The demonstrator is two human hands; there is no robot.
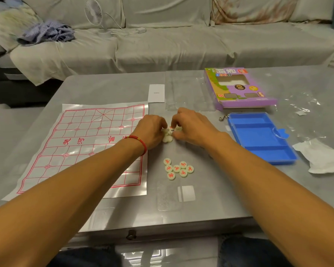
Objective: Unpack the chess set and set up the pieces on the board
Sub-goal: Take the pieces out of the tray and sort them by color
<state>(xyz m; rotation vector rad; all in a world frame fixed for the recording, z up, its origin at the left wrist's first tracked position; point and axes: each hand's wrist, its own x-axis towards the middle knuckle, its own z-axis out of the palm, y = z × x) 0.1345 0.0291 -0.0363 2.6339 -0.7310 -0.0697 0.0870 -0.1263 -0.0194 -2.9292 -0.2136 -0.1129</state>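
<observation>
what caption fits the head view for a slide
Both hands sort a pile of chess pieces beside the paper board, seven red pieces set aside.

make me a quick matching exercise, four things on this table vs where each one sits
Things:
1. paper board
2. purple box
3. blue tray
4. group of red-marked pieces

Places:
A. far right part of the table, behind the tray
B. left part of the table, lying flat
C. right of the hands, open and empty
D. nearer the person than both hands, beside the board's right edge

Pairs: 1-B, 2-A, 3-C, 4-D
</observation>
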